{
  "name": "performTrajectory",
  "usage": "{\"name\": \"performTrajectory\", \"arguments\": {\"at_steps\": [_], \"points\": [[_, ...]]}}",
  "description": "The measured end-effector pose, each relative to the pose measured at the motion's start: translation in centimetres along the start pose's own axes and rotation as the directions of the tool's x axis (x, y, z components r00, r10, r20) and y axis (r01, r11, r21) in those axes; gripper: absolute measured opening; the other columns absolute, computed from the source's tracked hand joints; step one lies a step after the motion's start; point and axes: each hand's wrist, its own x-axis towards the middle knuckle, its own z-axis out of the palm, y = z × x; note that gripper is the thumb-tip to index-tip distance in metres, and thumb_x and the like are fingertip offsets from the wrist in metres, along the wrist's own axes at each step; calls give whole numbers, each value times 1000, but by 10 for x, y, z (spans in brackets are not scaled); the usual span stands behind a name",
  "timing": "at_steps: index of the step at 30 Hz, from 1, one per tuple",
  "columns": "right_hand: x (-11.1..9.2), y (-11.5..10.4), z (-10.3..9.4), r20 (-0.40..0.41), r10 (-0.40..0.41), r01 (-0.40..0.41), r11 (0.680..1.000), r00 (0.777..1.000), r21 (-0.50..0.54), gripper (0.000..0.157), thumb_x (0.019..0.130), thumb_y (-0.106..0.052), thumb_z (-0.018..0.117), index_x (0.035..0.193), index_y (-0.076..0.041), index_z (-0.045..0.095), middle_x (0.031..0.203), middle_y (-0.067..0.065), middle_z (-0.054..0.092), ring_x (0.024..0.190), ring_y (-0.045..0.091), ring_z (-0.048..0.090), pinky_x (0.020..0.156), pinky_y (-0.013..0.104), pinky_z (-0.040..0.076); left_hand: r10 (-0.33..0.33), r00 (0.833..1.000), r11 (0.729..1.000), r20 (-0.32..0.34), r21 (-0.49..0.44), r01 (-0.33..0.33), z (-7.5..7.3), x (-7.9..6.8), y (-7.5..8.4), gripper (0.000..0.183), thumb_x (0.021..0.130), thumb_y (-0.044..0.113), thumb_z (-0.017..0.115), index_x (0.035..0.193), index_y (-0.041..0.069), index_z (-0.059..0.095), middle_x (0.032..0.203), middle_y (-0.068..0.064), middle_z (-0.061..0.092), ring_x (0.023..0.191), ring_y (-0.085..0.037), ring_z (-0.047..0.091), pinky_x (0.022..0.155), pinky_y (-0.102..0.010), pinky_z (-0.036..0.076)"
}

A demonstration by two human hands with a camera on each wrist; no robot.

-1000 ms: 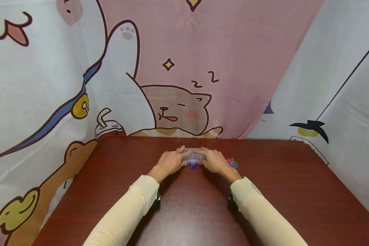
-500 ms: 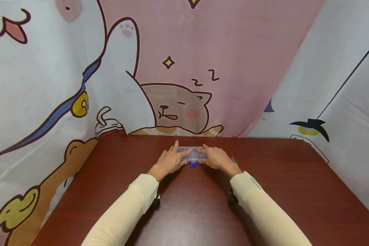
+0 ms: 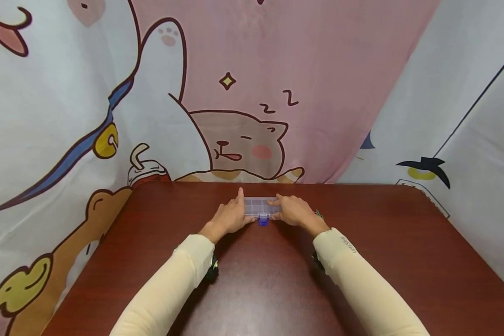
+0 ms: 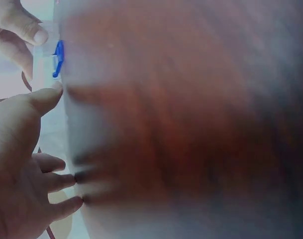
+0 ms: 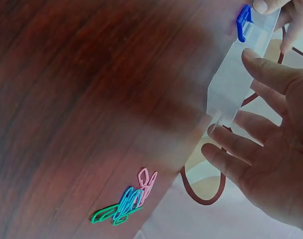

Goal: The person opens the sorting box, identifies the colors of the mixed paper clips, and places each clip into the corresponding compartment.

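Note:
On the table lies a long clear plastic compartment box (image 3: 257,206) with a blue latch (image 3: 263,222) sticking out from its front. My left hand (image 3: 229,216) is at the box's left end, index finger straight along that end and thumb at the front edge. At the other end my right hand (image 3: 295,211) holds the box, thumb on the front and index finger over the top. In the right wrist view, its other fingers spread past the end of the box. Pink, blue and green paper clips (image 5: 126,201) lie in a small heap beyond my right hand.
The reddish-brown table (image 3: 260,280) ends just behind the box. A printed cartoon cloth (image 3: 319,84) hangs behind the table. In the head view my right wrist hides most of the paper clips.
My left fingers have come off the top of the box to its left end, uncovering more of the lid. The right hand stays at its end. The head view has tilted slightly down.

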Motion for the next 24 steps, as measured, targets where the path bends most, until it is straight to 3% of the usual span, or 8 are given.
{"name": "performTrajectory", "arguments": {"at_steps": [5,10,16,24], "points": [[1,0,-3,13,-8,8,1000,1000,1,53,88,-36,71,138,-24,56,150,16,42,129,39,49,101,54,42,-82,996,997,31,2,82,1,-1,-2,102,90,61,56,151,-9,13,149,-26,39,140,-38,34,110,-54,32],[1,0,-3,21,-11,11,1000,1000,5,53,89,-36,70,138,-24,56,149,16,42,129,40,49,101,54,41,-82,995,996,48,49,80,1,-5,-3,94,91,66,49,148,-6,29,154,-26,28,142,-43,27,112,-55,27],[1,0,-4,22,-23,23,1000,999,-4,52,88,-37,71,137,-24,58,148,17,44,127,41,50,101,55,42,-87,993,995,79,48,83,0,-7,-3,90,93,66,45,152,0,25,157,-23,23,145,-42,21,115,-54,23],[3,4,-6,40,-68,68,998,997,-13,52,89,-37,69,137,-22,57,148,18,44,128,41,50,103,55,40,-94,993,995,72,50,91,3,-5,-5,89,93,65,44,153,2,24,157,-23,23,145,-41,20,115,-53,22]]}}
